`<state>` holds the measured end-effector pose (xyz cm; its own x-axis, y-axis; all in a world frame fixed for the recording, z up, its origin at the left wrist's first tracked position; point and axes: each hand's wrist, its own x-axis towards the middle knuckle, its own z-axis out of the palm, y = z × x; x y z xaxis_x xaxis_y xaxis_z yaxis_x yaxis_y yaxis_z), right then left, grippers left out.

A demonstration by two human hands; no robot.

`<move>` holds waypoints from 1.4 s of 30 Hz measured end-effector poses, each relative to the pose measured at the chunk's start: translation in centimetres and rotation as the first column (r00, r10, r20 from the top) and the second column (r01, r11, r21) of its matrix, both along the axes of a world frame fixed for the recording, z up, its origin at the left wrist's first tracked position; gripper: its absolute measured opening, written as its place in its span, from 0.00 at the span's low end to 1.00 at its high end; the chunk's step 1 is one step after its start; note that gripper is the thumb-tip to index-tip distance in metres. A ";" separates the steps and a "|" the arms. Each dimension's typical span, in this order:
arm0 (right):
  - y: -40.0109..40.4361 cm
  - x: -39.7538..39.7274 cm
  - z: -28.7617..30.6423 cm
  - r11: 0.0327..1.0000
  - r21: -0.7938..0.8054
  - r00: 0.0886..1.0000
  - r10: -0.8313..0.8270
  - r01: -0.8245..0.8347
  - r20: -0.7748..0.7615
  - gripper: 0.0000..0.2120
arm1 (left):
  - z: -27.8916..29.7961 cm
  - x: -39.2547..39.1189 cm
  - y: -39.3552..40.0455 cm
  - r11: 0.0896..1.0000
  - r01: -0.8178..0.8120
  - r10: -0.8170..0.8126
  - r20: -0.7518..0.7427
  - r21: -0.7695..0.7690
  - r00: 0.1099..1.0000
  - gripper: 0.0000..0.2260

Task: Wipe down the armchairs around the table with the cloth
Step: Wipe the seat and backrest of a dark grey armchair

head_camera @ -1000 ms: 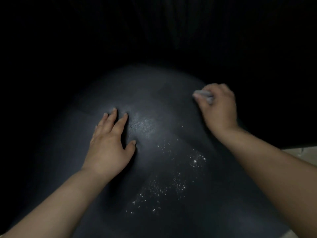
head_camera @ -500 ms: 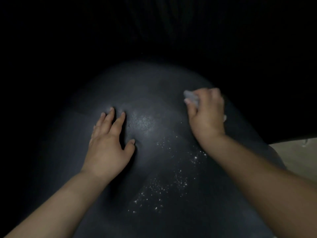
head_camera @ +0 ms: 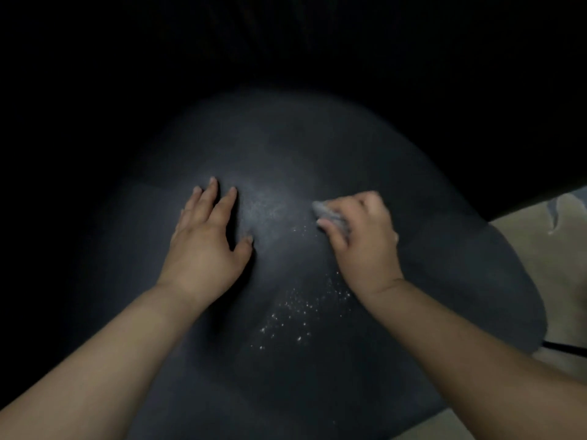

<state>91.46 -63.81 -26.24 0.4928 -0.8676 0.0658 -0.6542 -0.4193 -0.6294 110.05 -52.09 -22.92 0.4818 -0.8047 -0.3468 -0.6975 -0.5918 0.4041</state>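
A dark, rounded armchair seat (head_camera: 286, 147) fills most of the head view, dimly lit. My left hand (head_camera: 206, 242) rests flat on it with the fingers spread. My right hand (head_camera: 362, 242) grips a small grey cloth (head_camera: 327, 212) bunched under the fingers and pressed onto the seat, right of the left hand. White specks (head_camera: 295, 315) are scattered over the seat between my two forearms, with a fainter dusty patch (head_camera: 263, 208) between the hands.
Everything beyond the seat at the top and left is black and unreadable. Pale floor (head_camera: 546, 265) shows past the seat's right edge, with a thin dark cord (head_camera: 565, 347) lying on it.
My right hand has swept the cloth from the seat's upper right toward the middle and down, closer to the left hand. The left hand has stayed put.
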 end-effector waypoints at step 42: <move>11.7 0.6 -0.1 0.966 -0.070 0.969 -0.248 0.248 0.012 0.08 | 0.7 0.7 10.2 0.970 0.224 -0.229 0.040 0.099 0.973 0.32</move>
